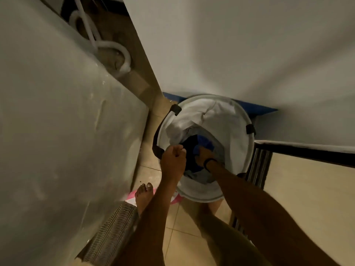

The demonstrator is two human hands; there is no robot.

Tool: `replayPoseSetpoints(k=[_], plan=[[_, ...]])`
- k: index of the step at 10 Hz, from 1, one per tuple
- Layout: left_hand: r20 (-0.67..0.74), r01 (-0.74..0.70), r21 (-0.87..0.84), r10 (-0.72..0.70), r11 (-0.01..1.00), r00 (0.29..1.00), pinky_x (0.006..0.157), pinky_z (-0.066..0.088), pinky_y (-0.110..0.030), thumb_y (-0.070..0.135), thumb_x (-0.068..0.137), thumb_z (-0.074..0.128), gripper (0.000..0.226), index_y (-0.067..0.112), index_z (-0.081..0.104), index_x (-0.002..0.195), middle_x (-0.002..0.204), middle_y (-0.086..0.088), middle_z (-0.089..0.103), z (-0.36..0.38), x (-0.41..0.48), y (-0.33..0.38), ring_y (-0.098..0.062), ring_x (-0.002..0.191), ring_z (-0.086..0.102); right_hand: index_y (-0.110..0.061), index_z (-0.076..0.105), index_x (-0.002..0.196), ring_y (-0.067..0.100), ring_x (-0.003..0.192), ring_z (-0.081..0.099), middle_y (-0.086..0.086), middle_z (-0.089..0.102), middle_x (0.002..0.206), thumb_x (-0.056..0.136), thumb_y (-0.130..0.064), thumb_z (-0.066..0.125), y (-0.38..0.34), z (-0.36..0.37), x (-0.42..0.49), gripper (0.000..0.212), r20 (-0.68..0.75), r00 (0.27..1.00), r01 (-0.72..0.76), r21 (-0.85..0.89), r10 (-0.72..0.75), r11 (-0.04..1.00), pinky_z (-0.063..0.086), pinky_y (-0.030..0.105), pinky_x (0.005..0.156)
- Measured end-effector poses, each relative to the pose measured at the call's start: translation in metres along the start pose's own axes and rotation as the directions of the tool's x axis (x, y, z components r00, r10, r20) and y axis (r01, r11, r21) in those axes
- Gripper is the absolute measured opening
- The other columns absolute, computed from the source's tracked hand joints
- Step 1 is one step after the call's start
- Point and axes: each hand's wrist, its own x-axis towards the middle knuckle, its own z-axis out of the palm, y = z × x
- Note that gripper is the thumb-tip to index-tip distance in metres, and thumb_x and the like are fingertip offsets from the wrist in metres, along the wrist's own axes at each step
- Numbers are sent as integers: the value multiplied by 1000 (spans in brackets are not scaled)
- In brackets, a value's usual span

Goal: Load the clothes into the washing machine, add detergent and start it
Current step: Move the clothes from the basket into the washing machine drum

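Dim indoor shot with a warm yellow-brown cast overall. The white wall (249, 45) carries soft grey shadow bands fanning out from the corner and is brightest at centre top. The big pale panel on the left (57, 112) is smeared and low in detail, with a few faint speckled highlights. Heavy wide-angle distortion: straight edges bow and lean toward the frame borders. The inside of the laundry basket (240, 131) is murky and the clothes (192, 148) read as near-black and blue blobs. The left hand (173, 156) and right hand (204, 153) are slightly motion-soft. The forearms are underexposed. The floor tiles (184, 246) are dull beige, shadowed near the basket. Compression mush throughout.
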Motion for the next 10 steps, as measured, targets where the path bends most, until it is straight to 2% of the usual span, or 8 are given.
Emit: replayPoseSetpoints(k=[1,2,4,5,6,7,8,10], plan=[[-20,-31,-12,31,999,999,68,43,-8,19,95,60,15,14,65,108,92,7,64,10,22,-18,-4,86,60,-25,27,151,42,130,42,21,34,149,88,-30,61,4,29,45,71,-1,999,-42,31,42,999,40,48,104],[-44,-42,3,42,999,998,63,40,-4,23,95,61,14,23,65,108,98,11,65,10,30,-36,4,87,58,-16,12,155,41,131,42,20,26,155,98,-43,47,-5,61,90,72,-65,974,-200,216,218,956,41,41,96],[-63,-4,9,4,1000,998,91,51,-29,27,95,61,17,25,66,111,106,5,70,-12,2,-42,-11,102,64,-1,56,124,35,121,52,19,55,131,95,-15,49,-7,59,54,33,-176,984,-44,-60,33,997,42,38,98],[-80,-31,13,32,999,996,86,50,-23,28,96,60,15,27,65,109,105,8,70,-27,-25,-29,-9,99,64,-5,57,119,35,117,54,19,54,131,95,-23,50,-8,44,3,31,-250,968,-26,-66,9,997,43,38,97],[-101,-81,8,81,997,992,75,43,-12,29,96,59,10,26,65,105,95,17,65,-48,-80,5,-2,92,60,-5,58,111,37,104,59,19,51,127,94,-28,52,-13,8,-104,29,-356,935,48,100,-9,994,48,43,88],[-119,-96,-31,92,995,989,79,47,-17,26,95,61,9,24,66,103,94,18,64,-66,-125,36,-3,93,61,-4,59,97,35,94,61,19,59,108,93,-23,54,-15,-29,-190,20,-434,899,132,141,-59,981,48,39,77],[-113,-133,-69,125,989,986,86,50,-26,22,93,64,9,21,66,101,96,11,67,-88,-189,76,-11,94,63,-12,50,79,23,67,54,4,53,71,92,-17,55,-18,-85,-308,14,-539,839,252,256,-79,933,34,25,56],[-136,-209,-125,192,970,972,75,45,-13,18,92,65,8,17,66,100,94,8,69,-117,-295,125,-13,91,65,-8,58,89,14,61,48,1,53,71,93,-15,54,-28,-133,-441,9,-638,743,447,250,-202,859,28,15,52]])
